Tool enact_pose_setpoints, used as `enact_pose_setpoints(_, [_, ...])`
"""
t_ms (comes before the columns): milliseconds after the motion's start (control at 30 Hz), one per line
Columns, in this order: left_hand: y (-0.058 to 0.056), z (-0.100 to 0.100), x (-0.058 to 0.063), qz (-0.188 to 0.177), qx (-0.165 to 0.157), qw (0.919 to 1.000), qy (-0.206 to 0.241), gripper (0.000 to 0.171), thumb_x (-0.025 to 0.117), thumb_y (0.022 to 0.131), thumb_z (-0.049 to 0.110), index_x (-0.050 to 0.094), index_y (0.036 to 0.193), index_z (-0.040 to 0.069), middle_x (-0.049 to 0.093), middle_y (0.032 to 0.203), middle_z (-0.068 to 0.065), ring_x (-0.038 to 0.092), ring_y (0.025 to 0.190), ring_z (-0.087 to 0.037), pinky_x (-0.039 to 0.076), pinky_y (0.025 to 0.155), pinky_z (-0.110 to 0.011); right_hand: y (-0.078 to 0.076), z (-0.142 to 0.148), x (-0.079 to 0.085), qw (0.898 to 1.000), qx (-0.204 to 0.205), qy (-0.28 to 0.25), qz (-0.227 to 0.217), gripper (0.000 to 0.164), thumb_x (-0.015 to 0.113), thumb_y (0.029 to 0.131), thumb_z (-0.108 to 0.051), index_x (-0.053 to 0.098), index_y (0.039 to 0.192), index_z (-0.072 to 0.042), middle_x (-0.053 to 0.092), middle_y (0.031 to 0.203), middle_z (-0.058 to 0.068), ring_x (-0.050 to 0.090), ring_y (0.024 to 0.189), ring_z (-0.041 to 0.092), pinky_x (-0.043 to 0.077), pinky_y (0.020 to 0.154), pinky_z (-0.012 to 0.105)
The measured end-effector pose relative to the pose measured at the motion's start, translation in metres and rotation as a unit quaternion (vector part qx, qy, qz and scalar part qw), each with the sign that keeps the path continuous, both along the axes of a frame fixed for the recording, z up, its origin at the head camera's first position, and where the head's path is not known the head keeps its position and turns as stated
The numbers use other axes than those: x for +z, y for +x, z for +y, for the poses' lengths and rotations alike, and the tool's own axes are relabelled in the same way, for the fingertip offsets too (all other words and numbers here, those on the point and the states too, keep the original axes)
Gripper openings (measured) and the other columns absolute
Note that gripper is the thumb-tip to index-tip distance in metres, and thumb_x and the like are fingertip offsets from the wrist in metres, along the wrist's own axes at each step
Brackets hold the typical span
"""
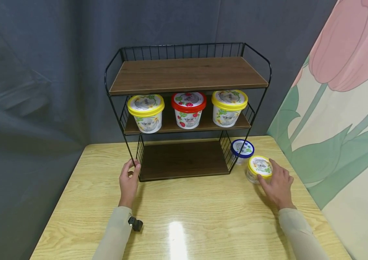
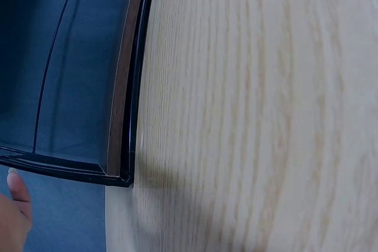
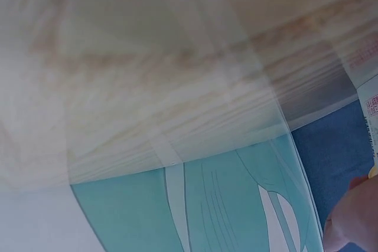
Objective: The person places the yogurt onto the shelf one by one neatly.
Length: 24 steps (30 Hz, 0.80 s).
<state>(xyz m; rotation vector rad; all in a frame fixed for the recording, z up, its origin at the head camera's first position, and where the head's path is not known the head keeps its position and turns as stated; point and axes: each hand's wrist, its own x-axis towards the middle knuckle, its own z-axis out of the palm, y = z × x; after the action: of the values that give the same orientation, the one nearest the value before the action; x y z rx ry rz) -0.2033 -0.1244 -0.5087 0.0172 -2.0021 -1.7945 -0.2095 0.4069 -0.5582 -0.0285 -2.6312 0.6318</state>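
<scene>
At the lower left front post of a three-tier shelf rack [image 1: 188, 76], my left hand [image 1: 129, 180] holds the wire side with thumb and fingers about it. The left wrist view shows only part of this left hand [image 2: 15, 213], close to the rack's black frame corner. To the right of the rack, my right hand [image 1: 278, 184] grips a white paper tub with a yellow lid [image 1: 260, 166], thumb on the near side and fingers on the far right. In the right wrist view the right hand [image 3: 354, 213] and a strip of the tub [image 3: 372, 113] show at the edge.
Behind that tub a blue-lidded tub [image 1: 242, 148] stands against the rack's right side. On the middle shelf are a yellow-lidded tub [image 1: 146, 113], a red-lidded tub [image 1: 188, 110] and another yellow-lidded tub [image 1: 229, 108]. A tulip-patterned wall [image 1: 343, 144] borders the wooden table [image 1: 203, 209].
</scene>
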Motion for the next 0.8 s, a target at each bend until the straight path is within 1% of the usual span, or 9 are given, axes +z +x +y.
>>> enact_pose_setpoints(133, [0.0004, 0.0001, -0.0001, 0.006, 0.001, 1.0, 0.0, 0.031, 0.06, 0.1, 0.015, 0.061, 0.125, -0.003, 0.058, 0.125, -0.025, 0.052, 0.11, -0.005, 0.04, 0.087, -0.026, 0.0005, -0.0003, 0.0009, 1.0, 0.004, 0.004, -0.007, 0.079, 0.058, 0.093, -0.046, 0.026, 0.156, -0.011, 0.04, 0.146, 0.026, 0.034, 0.123, 0.049, 0.023, 0.087, 0.063])
enact_pose_setpoints(233, [0.0002, 0.0001, -0.0001, 0.005, 0.004, 1.0, 0.0, 0.032, 0.059, 0.1, 0.015, 0.061, 0.126, -0.003, 0.059, 0.125, -0.025, 0.052, 0.109, -0.002, 0.04, 0.087, -0.025, 0.0008, -0.0009, 0.0016, 1.0, 0.004, 0.004, -0.008, 0.078, 0.057, 0.093, -0.046, 0.025, 0.156, -0.012, 0.04, 0.147, 0.026, 0.034, 0.123, 0.049, 0.023, 0.087, 0.063])
enact_pose_setpoints(367, [0.0004, -0.0003, 0.0011, -0.001, 0.005, 1.0, -0.006, 0.032, 0.057, 0.102, 0.018, 0.062, 0.127, -0.001, 0.06, 0.125, -0.022, 0.052, 0.107, 0.003, 0.04, 0.088, -0.022, 0.0013, -0.0018, 0.0019, 1.0, 0.005, 0.0, -0.001, 0.079, 0.058, 0.093, -0.047, 0.026, 0.156, -0.012, 0.04, 0.148, 0.026, 0.033, 0.124, 0.051, 0.022, 0.088, 0.064])
enact_pose_setpoints(433, [0.0009, -0.0006, 0.0023, 0.0, 0.005, 0.9999, -0.01, 0.031, 0.056, 0.102, 0.017, 0.062, 0.127, -0.001, 0.062, 0.122, -0.016, 0.052, 0.107, 0.004, 0.04, 0.087, -0.019, 0.0014, -0.0024, 0.001, 1.0, 0.003, -0.002, 0.006, 0.081, 0.06, 0.092, -0.048, 0.026, 0.156, -0.012, 0.038, 0.148, 0.027, 0.032, 0.126, 0.052, 0.022, 0.088, 0.065])
enact_pose_setpoints(500, [0.0012, -0.0007, 0.0028, 0.003, 0.005, 0.9999, -0.013, 0.031, 0.055, 0.103, 0.016, 0.062, 0.127, -0.001, 0.062, 0.122, -0.018, 0.052, 0.106, 0.004, 0.04, 0.087, -0.019, 0.0017, -0.0034, 0.0001, 1.0, 0.001, -0.006, 0.01, 0.083, 0.063, 0.09, -0.049, 0.027, 0.155, -0.012, 0.035, 0.147, 0.029, 0.03, 0.127, 0.052, 0.021, 0.089, 0.066])
enact_pose_setpoints(600, [0.0014, -0.0005, 0.0037, 0.008, 0.004, 0.9999, -0.013, 0.031, 0.055, 0.103, 0.015, 0.062, 0.127, -0.002, 0.062, 0.122, -0.021, 0.052, 0.106, 0.003, 0.04, 0.088, -0.023, 0.0016, -0.0043, -0.0018, 1.0, -0.007, -0.009, 0.012, 0.086, 0.067, 0.087, -0.05, 0.03, 0.152, -0.009, 0.033, 0.144, 0.032, 0.028, 0.127, 0.052, 0.021, 0.09, 0.066])
enact_pose_setpoints(667, [0.0016, -0.0003, 0.0041, 0.008, 0.003, 0.9999, -0.012, 0.031, 0.054, 0.103, 0.015, 0.062, 0.127, -0.002, 0.06, 0.126, -0.027, 0.052, 0.107, 0.002, 0.04, 0.089, -0.026, 0.0014, -0.0047, -0.0022, 1.0, -0.011, -0.01, 0.013, 0.086, 0.069, 0.085, -0.05, 0.032, 0.149, -0.006, 0.033, 0.142, 0.033, 0.028, 0.125, 0.051, 0.021, 0.091, 0.065])
enact_pose_setpoints(733, [0.0019, -0.0001, 0.0045, 0.007, 0.003, 0.9999, -0.012, 0.03, 0.054, 0.103, 0.015, 0.062, 0.127, -0.002, 0.06, 0.125, -0.026, 0.053, 0.106, 0.002, 0.039, 0.089, -0.027, 0.0008, -0.0049, -0.0022, 1.0, -0.015, -0.008, 0.015, 0.085, 0.07, 0.084, -0.05, 0.034, 0.147, -0.004, 0.033, 0.14, 0.033, 0.028, 0.124, 0.051, 0.022, 0.091, 0.065])
enact_pose_setpoints(800, [0.0022, -0.0002, 0.0048, 0.007, 0.004, 0.9999, -0.013, 0.03, 0.054, 0.103, 0.015, 0.062, 0.127, -0.002, 0.06, 0.125, -0.026, 0.053, 0.107, 0.002, 0.039, 0.088, -0.026, 0.0003, -0.0051, -0.0018, 1.0, -0.016, -0.005, 0.017, 0.085, 0.07, 0.084, -0.049, 0.035, 0.145, -0.003, 0.034, 0.14, 0.033, 0.029, 0.124, 0.051, 0.023, 0.091, 0.064])
